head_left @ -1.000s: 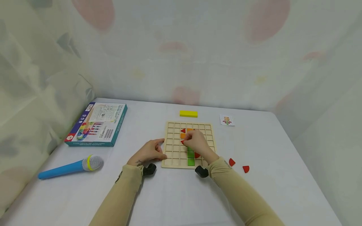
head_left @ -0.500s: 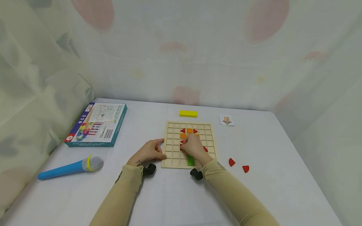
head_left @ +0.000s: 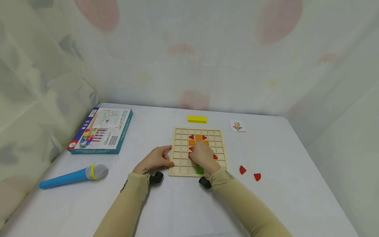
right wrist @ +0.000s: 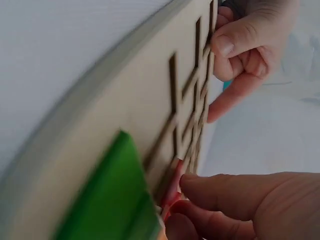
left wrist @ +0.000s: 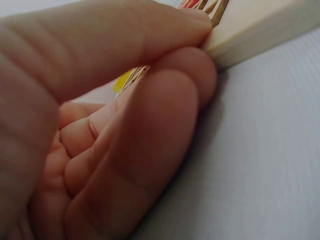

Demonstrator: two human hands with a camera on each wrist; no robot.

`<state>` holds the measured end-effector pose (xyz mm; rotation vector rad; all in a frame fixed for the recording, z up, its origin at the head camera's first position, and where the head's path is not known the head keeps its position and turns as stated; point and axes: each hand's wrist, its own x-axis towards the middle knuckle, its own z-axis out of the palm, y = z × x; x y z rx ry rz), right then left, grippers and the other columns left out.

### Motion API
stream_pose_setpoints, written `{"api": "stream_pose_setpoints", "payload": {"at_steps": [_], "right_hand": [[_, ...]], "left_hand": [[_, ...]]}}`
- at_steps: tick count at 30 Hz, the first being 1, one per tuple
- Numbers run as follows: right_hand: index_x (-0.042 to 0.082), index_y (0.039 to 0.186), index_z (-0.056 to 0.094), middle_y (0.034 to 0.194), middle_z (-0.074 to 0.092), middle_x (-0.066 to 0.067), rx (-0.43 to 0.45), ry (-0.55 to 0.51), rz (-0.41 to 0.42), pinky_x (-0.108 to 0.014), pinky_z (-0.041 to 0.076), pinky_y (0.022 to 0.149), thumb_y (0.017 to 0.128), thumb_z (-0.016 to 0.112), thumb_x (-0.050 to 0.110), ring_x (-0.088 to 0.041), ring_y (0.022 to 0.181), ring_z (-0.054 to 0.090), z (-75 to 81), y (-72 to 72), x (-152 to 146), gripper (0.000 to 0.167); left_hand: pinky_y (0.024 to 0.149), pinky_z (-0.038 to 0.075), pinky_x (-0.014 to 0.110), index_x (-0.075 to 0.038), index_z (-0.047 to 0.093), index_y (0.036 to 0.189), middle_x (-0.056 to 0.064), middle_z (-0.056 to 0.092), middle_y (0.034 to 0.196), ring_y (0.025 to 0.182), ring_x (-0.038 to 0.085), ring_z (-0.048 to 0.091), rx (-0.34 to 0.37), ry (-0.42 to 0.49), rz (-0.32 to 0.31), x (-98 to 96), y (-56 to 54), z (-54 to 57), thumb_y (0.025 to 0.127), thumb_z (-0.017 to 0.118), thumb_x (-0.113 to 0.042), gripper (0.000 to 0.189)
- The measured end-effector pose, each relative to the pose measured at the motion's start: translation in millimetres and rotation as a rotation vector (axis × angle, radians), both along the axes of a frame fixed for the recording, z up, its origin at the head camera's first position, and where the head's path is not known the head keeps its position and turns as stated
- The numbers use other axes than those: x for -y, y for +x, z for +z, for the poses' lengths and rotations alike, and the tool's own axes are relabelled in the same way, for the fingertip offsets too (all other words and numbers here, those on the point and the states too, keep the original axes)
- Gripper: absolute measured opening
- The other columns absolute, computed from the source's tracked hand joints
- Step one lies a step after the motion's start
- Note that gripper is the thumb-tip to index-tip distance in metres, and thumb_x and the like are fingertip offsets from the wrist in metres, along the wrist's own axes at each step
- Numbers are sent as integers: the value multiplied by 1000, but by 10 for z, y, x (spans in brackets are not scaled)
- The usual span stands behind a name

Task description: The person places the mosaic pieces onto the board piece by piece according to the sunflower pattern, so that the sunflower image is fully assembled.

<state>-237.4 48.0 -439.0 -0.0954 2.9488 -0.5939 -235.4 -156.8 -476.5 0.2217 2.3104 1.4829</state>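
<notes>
A wooden grid board lies on the white table. My left hand grips its left edge, the thumb on the rim and other fingers curled beside it. Over the board's middle, my right hand pinches a red piece low in the grid; the fingertips are partly hidden in the head view. Orange squares and red triangles fill cells toward the far side. A green square shows near the front, and a red rounded piece sits right of my hand.
Two red quarter-round pieces, one the nearer wedge, lie right of the board. Behind it are a yellow block and a pattern card. A toy box and a blue microphone lie at left.
My right hand has moved slightly left and toward me over the board, uncovering the far orange and red pieces. My left hand has stayed at the board's edge.
</notes>
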Motion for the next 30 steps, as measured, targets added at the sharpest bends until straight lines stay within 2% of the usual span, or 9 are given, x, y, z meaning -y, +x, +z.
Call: {"api": "stream_pose_setpoints", "payload": {"at_steps": [3, 6, 9, 11, 13, 16, 21, 25, 30], "right_hand": [[15, 54, 53, 55, 41, 5, 4, -12, -1, -24, 29, 42, 83, 62, 19, -11, 48, 40, 118, 4, -114, 31], [11, 71, 66, 66, 56, 1, 33, -36, -35, -24, 36, 46, 85, 63, 23, -13, 56, 50, 254, 5, -354, 19], [8, 86, 70, 82, 65, -4, 59, -16, -74, -28, 42, 53, 85, 64, 24, -17, 66, 56, 322, 37, -681, 17], [6, 90, 69, 88, 66, -7, 76, 25, -91, -31, 43, 56, 84, 65, 23, -19, 71, 58, 318, 80, -917, 19], [5, 90, 68, 88, 65, -7, 100, 82, -104, -32, 43, 57, 82, 66, 22, -19, 71, 57, 287, 146, -1134, 19], [4, 79, 65, 76, 62, -6, 162, 157, -129, -32, 41, 54, 78, 69, 21, -19, 65, 54, 219, 260, -1382, 17], [9, 60, 54, 61, 51, -2, 216, 208, -143, -30, 36, 51, 76, 69, 22, -17, 58, 46, 120, 411, -1588, 25], [10, 58, 51, 60, 49, -2, 196, 182, -138, -30, 35, 50, 76, 67, 18, -17, 57, 45, 86, 444, -1628, 26], [6, 72, 56, 65, 55, -4, 150, 58, -118, -29, 36, 50, 75, 68, 13, -18, 60, 50, 79, 391, -1582, 14]], "left_hand": [[48, 40, 25, -4, 29, 144, 6, 60, 64, 50, 11, 48, -2, -9, -3, -1, 0, 7, 69, 79, -8, 91], [48, 40, 25, -4, 29, 144, 6, 60, 64, 51, 11, 48, -11, -27, -8, -3, -11, 6, 69, 80, -9, 91], [48, 39, 25, -5, 29, 145, 6, 60, 64, 50, 11, 47, -16, -38, -10, -3, -22, 1, 68, 80, -11, 92], [48, 39, 25, -5, 30, 144, 6, 60, 63, 50, 12, 47, -15, -39, -8, -2, -26, -5, 68, 81, -11, 92], [48, 39, 24, -6, 30, 145, 6, 59, 63, 50, 12, 47, -9, -39, -6, 1, -26, -13, 68, 81, -11, 92], [47, 39, 24, -6, 30, 145, 5, 59, 63, 49, 11, 47, 0, -39, 4, 5, -24, -18, 68, 81, -11, 92], [46, 38, 24, -6, 30, 144, 6, 59, 63, 49, 11, 47, 12, -31, 19, 6, -17, -1, 67, 81, -10, 93], [48, 39, 24, -6, 30, 145, 6, 59, 64, 51, 12, 47, 13, -20, 16, 10, -15, -3, 68, 80, -10, 92], [48, 39, 25, -6, 30, 144, 6, 59, 64, 51, 12, 47, 4, -27, 10, 9, -16, -19, 68, 80, -10, 91]]}}
